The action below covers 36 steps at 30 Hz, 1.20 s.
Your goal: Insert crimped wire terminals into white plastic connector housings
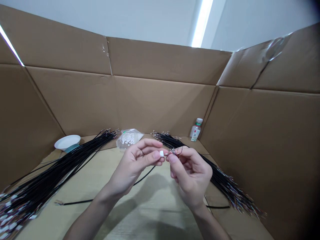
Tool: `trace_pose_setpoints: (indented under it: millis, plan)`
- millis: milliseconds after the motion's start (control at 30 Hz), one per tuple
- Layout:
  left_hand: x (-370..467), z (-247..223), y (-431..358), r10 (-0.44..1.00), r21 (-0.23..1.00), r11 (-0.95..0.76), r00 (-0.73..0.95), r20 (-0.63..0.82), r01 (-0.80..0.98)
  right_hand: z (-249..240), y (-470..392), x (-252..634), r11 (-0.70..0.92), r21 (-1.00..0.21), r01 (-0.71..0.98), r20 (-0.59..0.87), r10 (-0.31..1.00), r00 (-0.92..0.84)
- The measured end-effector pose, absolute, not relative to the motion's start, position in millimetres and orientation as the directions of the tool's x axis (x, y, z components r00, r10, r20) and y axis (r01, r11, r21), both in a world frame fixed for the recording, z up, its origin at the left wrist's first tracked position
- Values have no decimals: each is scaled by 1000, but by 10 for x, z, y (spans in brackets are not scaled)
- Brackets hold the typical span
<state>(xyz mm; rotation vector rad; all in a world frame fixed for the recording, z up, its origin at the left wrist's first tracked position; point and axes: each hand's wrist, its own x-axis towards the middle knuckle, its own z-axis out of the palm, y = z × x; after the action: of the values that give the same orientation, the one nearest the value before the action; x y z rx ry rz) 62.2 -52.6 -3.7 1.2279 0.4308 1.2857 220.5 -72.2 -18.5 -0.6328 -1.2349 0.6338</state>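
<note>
Head view has the left hand [131,168] pinching a white connector [161,153], the right hand [191,176] pinching fine wires [179,152] that could splay if gripped loosely.

The walls [162,103] are matt brown cardboard with creased folds; the clear tape [274,49] along their top edge is glossy. The white connector [161,153] looks like smooth plastic, the wires [178,152] thin and plastic-coated. Black cables [67,166] have smooth, rubbery sheaths. The bag [137,134] is crinkled, see-through plastic; the bowl [67,141], smooth and white.
</note>
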Motion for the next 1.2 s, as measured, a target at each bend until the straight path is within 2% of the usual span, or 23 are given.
trace_pose_setpoints:
  millis: [133,233,333,433,1200]
  plan:
    - [632,-20,-548,897,821,17,372,239,-570,-209,-714,2217,716,-698,1,701,682,207]
    - [641,-5,-551,912,814,100,380,155,-572,-235,-695,2219,779,-626,43,772,611,174]
    - [641,9,-556,917,825,105,376,136,-555,-249,-668,2211,834,-548,68,832,534,152]
    - [628,15,-561,916,841,83,374,147,-535,-253,-648,2204,844,-529,95,845,513,149]
    - [626,-1,-514,909,853,100,396,131,-513,-266,-644,2231,797,-599,74,796,583,161]
